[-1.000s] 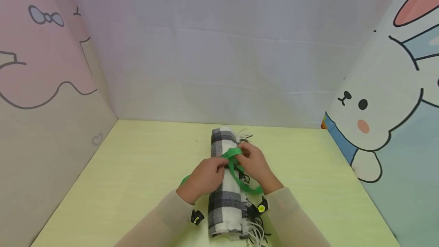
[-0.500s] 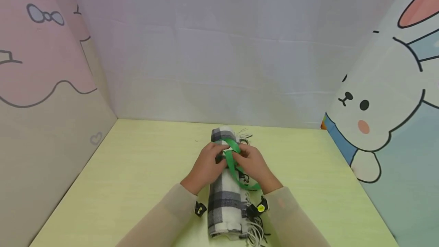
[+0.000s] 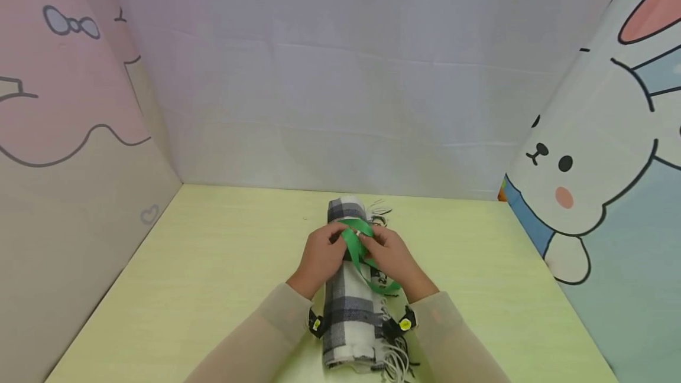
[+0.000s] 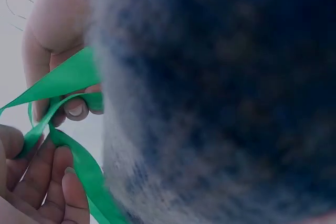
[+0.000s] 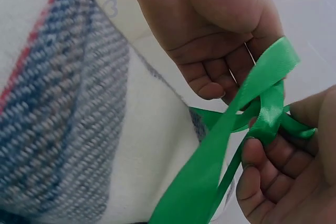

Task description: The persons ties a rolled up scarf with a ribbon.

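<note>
A rolled black-and-white checked scarf with fringe lies lengthwise on the table, and a green ribbon passes over its far half. From the left, my left hand pinches the ribbon between thumb and fingers. My right hand pinches a crossing part of it from the other side, the fingers close to the left ones. In the right wrist view the ribbon loops and crosses between the two hands. Close up in the left wrist view, the scarf is blurred and hides part of the hands' work.
The pale yellow table spreads to both sides of the scarf. A white back panel closes off the far edge, with printed cartoon panels at left and right. White and dark fringe trails near the right wrist's black strap.
My left hand has moved up the scarf, toward the right hand, and holds the ribbon there. The ribbon loop between the hands has shifted; the right hand has stayed nearly in place.
</note>
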A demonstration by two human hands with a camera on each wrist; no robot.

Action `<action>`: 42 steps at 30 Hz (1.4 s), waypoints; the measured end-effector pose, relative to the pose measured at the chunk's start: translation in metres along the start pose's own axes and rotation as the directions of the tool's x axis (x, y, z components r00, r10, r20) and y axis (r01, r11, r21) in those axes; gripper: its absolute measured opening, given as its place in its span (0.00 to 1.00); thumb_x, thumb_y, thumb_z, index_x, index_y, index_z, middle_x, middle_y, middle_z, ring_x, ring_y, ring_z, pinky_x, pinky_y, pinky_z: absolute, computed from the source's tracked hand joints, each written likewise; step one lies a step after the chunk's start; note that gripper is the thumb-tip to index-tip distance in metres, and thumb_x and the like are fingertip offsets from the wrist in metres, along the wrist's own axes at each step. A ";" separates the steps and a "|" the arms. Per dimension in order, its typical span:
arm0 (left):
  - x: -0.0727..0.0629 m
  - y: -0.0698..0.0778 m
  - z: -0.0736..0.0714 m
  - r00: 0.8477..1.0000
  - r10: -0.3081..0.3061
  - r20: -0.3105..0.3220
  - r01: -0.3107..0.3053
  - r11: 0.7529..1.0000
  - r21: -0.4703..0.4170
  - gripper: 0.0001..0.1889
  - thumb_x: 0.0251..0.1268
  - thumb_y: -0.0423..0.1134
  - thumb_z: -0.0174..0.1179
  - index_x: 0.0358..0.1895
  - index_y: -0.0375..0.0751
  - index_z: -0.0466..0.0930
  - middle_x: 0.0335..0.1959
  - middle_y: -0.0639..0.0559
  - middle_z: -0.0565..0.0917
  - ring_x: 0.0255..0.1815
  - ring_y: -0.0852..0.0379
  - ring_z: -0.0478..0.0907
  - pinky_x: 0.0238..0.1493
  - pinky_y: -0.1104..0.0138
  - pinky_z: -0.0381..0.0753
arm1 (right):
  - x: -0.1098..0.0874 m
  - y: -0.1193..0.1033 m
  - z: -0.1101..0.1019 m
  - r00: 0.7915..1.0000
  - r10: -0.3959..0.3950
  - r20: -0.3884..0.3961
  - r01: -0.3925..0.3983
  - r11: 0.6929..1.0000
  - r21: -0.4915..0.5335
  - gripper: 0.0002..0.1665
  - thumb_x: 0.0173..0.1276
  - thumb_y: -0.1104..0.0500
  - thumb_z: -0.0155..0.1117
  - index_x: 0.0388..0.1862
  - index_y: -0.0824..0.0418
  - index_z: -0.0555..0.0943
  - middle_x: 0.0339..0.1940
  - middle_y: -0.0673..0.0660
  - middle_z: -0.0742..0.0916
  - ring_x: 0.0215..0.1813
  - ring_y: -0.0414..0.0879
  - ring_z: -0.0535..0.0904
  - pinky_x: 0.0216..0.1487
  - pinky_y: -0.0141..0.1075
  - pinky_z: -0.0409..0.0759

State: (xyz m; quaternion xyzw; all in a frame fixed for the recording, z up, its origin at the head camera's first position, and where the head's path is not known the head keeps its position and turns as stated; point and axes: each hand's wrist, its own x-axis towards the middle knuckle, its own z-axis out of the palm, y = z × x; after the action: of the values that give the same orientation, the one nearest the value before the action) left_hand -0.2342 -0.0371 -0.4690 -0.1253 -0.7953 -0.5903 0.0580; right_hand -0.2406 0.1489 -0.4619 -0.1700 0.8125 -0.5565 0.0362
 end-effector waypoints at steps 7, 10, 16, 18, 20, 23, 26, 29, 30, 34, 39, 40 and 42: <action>-0.001 0.001 -0.002 0.998 -0.016 -0.064 0.013 0.998 -0.058 0.06 0.76 0.37 0.59 0.45 0.46 0.86 0.41 0.54 0.86 0.40 0.54 0.81 0.41 0.58 0.81 | -0.003 -0.003 0.003 0.992 0.051 -0.117 -0.046 0.998 0.050 0.24 0.89 0.55 0.38 0.54 0.68 0.81 0.37 0.64 0.84 0.39 0.57 0.81 0.42 0.46 0.81; -0.002 0.002 -0.003 0.995 -0.048 -0.090 0.042 0.997 -0.068 0.07 0.77 0.36 0.57 0.44 0.45 0.86 0.36 0.53 0.85 0.36 0.54 0.79 0.38 0.59 0.79 | -0.004 -0.004 0.004 0.985 0.040 -0.170 -0.032 0.998 0.049 0.27 0.89 0.54 0.35 0.59 0.67 0.80 0.43 0.65 0.86 0.45 0.60 0.82 0.47 0.53 0.81; -0.002 0.007 -0.005 0.986 -0.110 -0.128 0.085 0.978 -0.190 0.13 0.80 0.36 0.49 0.45 0.38 0.86 0.35 0.49 0.88 0.38 0.50 0.84 0.38 0.61 0.82 | -0.006 -0.006 0.000 0.967 0.019 -0.253 0.019 0.989 0.147 0.31 0.89 0.51 0.34 0.56 0.70 0.81 0.48 0.67 0.86 0.51 0.61 0.83 0.55 0.52 0.82; -0.002 0.008 -0.006 0.984 -0.126 -0.128 0.089 0.962 -0.258 0.14 0.81 0.36 0.48 0.47 0.36 0.86 0.39 0.47 0.89 0.42 0.51 0.86 0.42 0.61 0.85 | -0.007 -0.007 -0.002 0.964 0.039 -0.262 0.023 0.973 0.231 0.31 0.89 0.51 0.35 0.55 0.71 0.82 0.47 0.68 0.86 0.51 0.61 0.85 0.55 0.48 0.83; -0.002 0.009 -0.008 0.981 -0.145 -0.128 0.099 0.945 -0.312 0.14 0.82 0.35 0.48 0.49 0.35 0.85 0.41 0.43 0.89 0.44 0.51 0.88 0.44 0.61 0.86 | -0.009 -0.008 -0.005 0.964 0.056 -0.260 0.029 0.949 0.314 0.30 0.89 0.51 0.36 0.54 0.73 0.81 0.47 0.70 0.85 0.51 0.61 0.85 0.55 0.46 0.84; -0.001 0.007 -0.011 0.974 -0.176 -0.140 0.112 0.919 -0.377 0.14 0.83 0.36 0.48 0.52 0.33 0.83 0.44 0.39 0.89 0.44 0.50 0.88 0.45 0.61 0.87 | -0.011 -0.010 -0.010 0.963 0.062 -0.261 0.047 0.917 0.395 0.30 0.89 0.52 0.37 0.52 0.75 0.79 0.48 0.73 0.84 0.52 0.60 0.86 0.55 0.46 0.84; 0.000 0.005 -0.017 0.964 -0.205 -0.170 0.116 0.898 -0.425 0.14 0.83 0.37 0.48 0.52 0.31 0.82 0.45 0.38 0.89 0.44 0.49 0.89 0.49 0.56 0.86 | -0.013 -0.011 -0.015 0.960 0.052 -0.274 0.072 0.903 0.424 0.31 0.89 0.51 0.38 0.51 0.77 0.79 0.49 0.74 0.85 0.53 0.60 0.86 0.57 0.46 0.84; -0.001 0.006 -0.025 0.949 -0.237 -0.210 0.125 0.890 -0.438 0.14 0.83 0.37 0.47 0.49 0.35 0.82 0.43 0.41 0.90 0.43 0.49 0.89 0.60 0.49 0.80 | -0.016 -0.013 -0.020 0.958 0.025 -0.285 0.102 0.901 0.422 0.33 0.89 0.48 0.40 0.52 0.78 0.79 0.50 0.75 0.84 0.55 0.61 0.85 0.57 0.47 0.83; -0.001 0.007 -0.028 0.944 -0.242 -0.223 0.125 0.891 -0.436 0.14 0.83 0.37 0.47 0.49 0.35 0.83 0.43 0.42 0.90 0.43 0.48 0.89 0.63 0.47 0.77 | -0.016 -0.013 -0.021 0.958 0.016 -0.286 0.112 0.898 0.425 0.34 0.88 0.47 0.40 0.53 0.78 0.78 0.51 0.75 0.84 0.55 0.61 0.85 0.58 0.47 0.83; 0.001 0.009 -0.042 0.936 -0.245 -0.252 0.118 0.894 -0.432 0.15 0.83 0.37 0.46 0.48 0.35 0.84 0.43 0.44 0.90 0.47 0.45 0.88 0.69 0.48 0.71 | -0.020 -0.014 -0.030 0.954 0.009 -0.299 0.144 0.861 0.488 0.34 0.88 0.46 0.40 0.58 0.78 0.76 0.51 0.75 0.84 0.54 0.59 0.86 0.58 0.48 0.82; 0.005 0.007 -0.059 0.956 -0.248 -0.159 0.098 0.778 -0.620 0.13 0.84 0.40 0.48 0.45 0.34 0.79 0.44 0.44 0.82 0.49 0.44 0.82 0.64 0.54 0.74 | -0.021 -0.014 -0.042 0.942 0.092 -0.323 0.131 0.784 0.606 0.30 0.89 0.48 0.38 0.60 0.74 0.72 0.46 0.64 0.87 0.51 0.53 0.88 0.58 0.48 0.82; 0.006 0.005 -0.062 0.959 -0.251 -0.130 0.098 0.728 -0.679 0.13 0.85 0.41 0.48 0.45 0.35 0.77 0.43 0.45 0.80 0.47 0.45 0.80 0.63 0.55 0.74 | -0.021 -0.014 -0.044 0.940 0.112 -0.322 0.123 0.770 0.626 0.29 0.89 0.48 0.37 0.60 0.74 0.71 0.45 0.63 0.87 0.51 0.54 0.88 0.58 0.48 0.82; 0.006 0.003 -0.067 0.962 -0.264 -0.071 0.107 0.604 -0.790 0.11 0.86 0.42 0.48 0.45 0.37 0.73 0.40 0.48 0.75 0.41 0.51 0.75 0.57 0.58 0.75 | -0.021 -0.012 -0.046 0.938 0.146 -0.315 0.103 0.749 0.654 0.28 0.89 0.48 0.37 0.59 0.73 0.71 0.44 0.61 0.87 0.51 0.54 0.88 0.59 0.49 0.82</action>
State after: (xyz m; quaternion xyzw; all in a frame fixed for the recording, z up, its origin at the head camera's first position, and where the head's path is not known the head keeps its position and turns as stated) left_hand -0.2431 -0.0993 -0.4453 -0.0007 -0.4607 -0.8875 0.0080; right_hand -0.2291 0.1932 -0.4360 -0.0357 0.5577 -0.8281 -0.0432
